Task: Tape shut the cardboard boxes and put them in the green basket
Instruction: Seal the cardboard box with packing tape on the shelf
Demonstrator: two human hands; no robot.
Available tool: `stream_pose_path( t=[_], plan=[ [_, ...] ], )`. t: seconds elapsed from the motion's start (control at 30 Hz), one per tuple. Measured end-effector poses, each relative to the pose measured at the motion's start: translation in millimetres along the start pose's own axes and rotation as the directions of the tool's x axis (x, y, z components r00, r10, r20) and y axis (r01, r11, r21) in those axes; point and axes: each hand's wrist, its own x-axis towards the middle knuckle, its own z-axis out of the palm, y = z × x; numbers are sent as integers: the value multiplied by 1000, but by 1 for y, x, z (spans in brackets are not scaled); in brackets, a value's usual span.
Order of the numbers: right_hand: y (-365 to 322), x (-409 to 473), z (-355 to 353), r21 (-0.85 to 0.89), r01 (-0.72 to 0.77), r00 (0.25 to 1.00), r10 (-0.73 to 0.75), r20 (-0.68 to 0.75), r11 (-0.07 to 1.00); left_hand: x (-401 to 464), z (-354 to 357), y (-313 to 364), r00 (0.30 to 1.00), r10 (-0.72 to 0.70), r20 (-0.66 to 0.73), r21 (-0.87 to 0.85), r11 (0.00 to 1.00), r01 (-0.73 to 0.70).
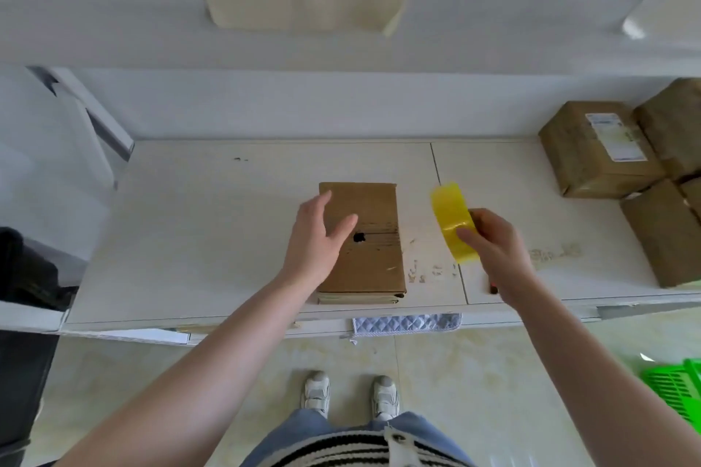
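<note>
Yellow translucent packing tape, a wide roll (453, 221), sits in my right hand (489, 239): my fingers curl round its far side and my thumb presses on the outer face, so the roll stands on edge above the white worktop (227, 224), just to the right of the flat brown cardboard box (373, 235). I cannot see a free tape end, and that is my first worry: if the end is stuck down flush, I will pick at it one-handed and may let the roll slip or twist. My left hand (320, 235) is relaxed, fingers spread and holding nothing, over the box's left half; whether it touches the cardboard I cannot tell. If it does not press down before I pull, the light box will likely slide or lift with the tape, and the strip will land crooked. The box top has a dark hole and scuffed streaks near its middle, where tape may bond badly or wrinkle. It lies close to the worktop's near edge, so a hard tug toward me could drag it off. Further right a stack of brown cardboard boxes (595, 148) waits, close enough for my elbow to knock. The green plastic basket (679, 387) stands on the floor at far right, only partly in view, so I will be reaching low and half blind.
</note>
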Motion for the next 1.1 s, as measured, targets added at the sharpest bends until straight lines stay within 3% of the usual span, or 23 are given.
stream_pose_path(
  t=[0.07,0.13,0.2,0.57,0.83,1.1],
  plan=[
    [-32,-5,-9,89,90,988,-100,118,992,3,-3,24,990,46,136,-155,988,-25],
    [-56,-11,-8,67,174,951,-185,246,982,2,-6,45,963,34,267,-333,941,60],
    [-70,-15,-4,46,244,911,-245,333,969,0,-10,55,953,41,299,-402,911,87],
    [-81,-36,29,-165,372,905,-317,283,914,-21,-32,45,993,78,-87,-246,964,-97],
    [-87,-45,39,-165,442,870,-377,319,882,-21,-43,45,997,-80,-5,-413,908,71],
    [-108,-42,54,-238,380,906,-307,293,894,-36,-47,40,983,-4,-182,-392,917,-68]
  ],
)
